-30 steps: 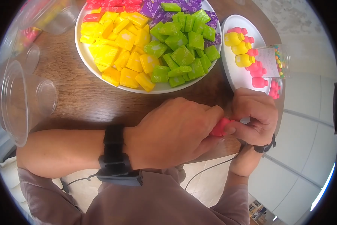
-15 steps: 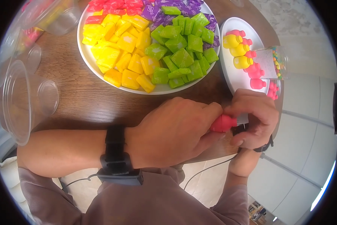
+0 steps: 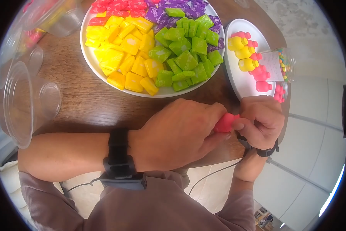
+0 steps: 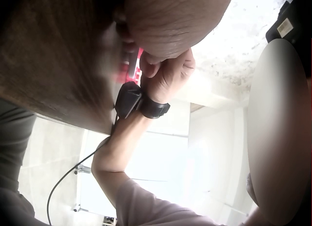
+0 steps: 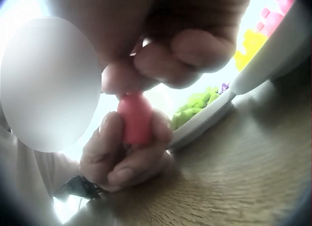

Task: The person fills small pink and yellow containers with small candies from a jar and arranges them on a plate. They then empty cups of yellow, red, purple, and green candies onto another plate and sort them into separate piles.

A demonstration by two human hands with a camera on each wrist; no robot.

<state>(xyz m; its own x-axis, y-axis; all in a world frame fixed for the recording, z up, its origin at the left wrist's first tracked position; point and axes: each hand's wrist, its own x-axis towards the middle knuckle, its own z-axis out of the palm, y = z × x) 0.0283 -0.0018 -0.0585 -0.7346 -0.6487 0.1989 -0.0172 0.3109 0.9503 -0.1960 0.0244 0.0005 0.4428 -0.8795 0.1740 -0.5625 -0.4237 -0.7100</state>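
In the head view a small pink bottle is held between both hands, above the near edge of the table. My left hand grips its rounded body between thumb and fingers. My right hand pinches the narrow end, its thumb laid along it and the other fingers curled. From the right wrist view, the bottle stands up out of the left fingers, its top covered by the right fingertips. The left wrist view shows the right hand beyond the left palm; the bottle is mostly hidden there.
A large white plate carries wrapped yellow, green, purple and red pieces. Right of it, a white oval plate holds several pink and yellow bottles. A clear jar of coloured beads stands beyond. Clear plastic cups are at the left.
Half a second ago the right thumb and fingers were spread away from the bottle's narrow end; now they pinch it again. The left hand has kept its grip and hardly moved.
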